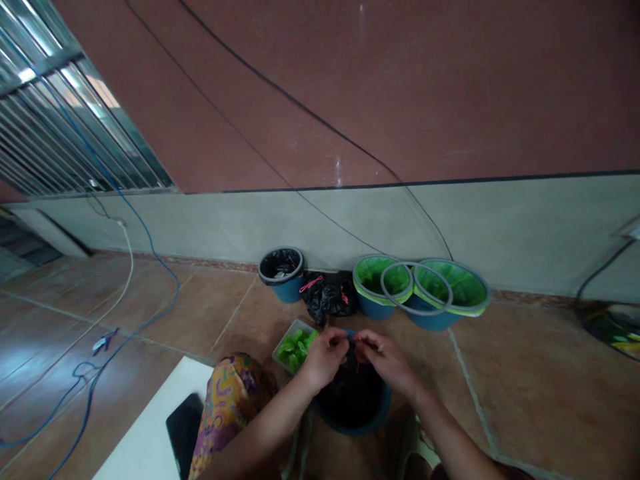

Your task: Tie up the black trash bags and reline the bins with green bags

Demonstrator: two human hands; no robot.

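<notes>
A tray [285, 339] is placed left of the near bin [353, 431]. By the wall [225, 220] behind, a rear bin [289, 292], bag [330, 300] and two lined bins [377, 309] are arranged left to right. A ring [425, 313] is laid across the latter. A phone [184, 427] is supported on the left board [145, 420].

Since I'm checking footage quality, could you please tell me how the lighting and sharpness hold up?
Head view: pale glare washes the tiled floor at far left; head view: the inside of the blue bin falls nearly black; head view: the left hand and right hand look soft, fine finger detail lost; head view: the barred window leans steeply, probably wide-lens distortion.
</notes>
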